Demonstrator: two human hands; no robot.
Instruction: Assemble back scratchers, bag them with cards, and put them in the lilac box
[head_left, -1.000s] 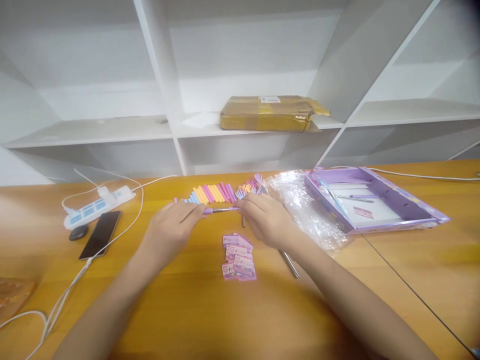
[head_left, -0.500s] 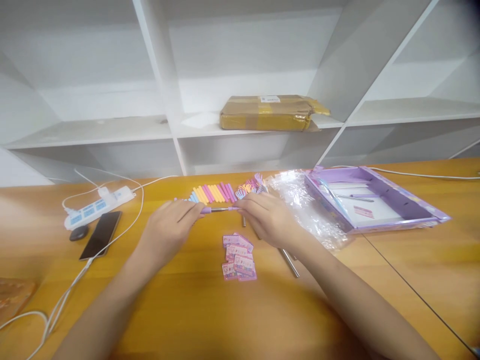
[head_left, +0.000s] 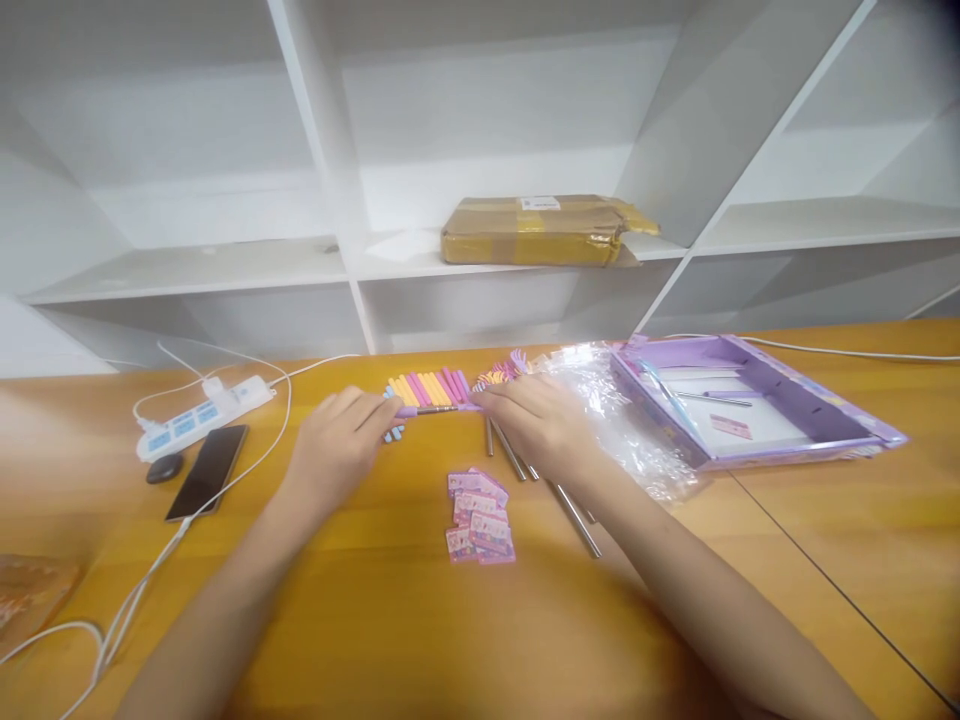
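Pink printed cards [head_left: 482,520] lie overlapped on the worktop [head_left: 405,630] nearest me, with silvery tubes [head_left: 577,522] to their right, partly covered. Beyond, my left hand [head_left: 337,440] and my right hand [head_left: 536,420] each pinch a purple end of a slim rod [head_left: 437,409], its metal middle bare between them, roughly level. Compared with half a second ago, both sit slightly farther up the view, exposing blue sticks [head_left: 394,434] and more tubes; with both ends gripped, I judge the rod's handling unfinished. Farther: a row of coloured sticks [head_left: 427,387], then a taped carton [head_left: 532,230].
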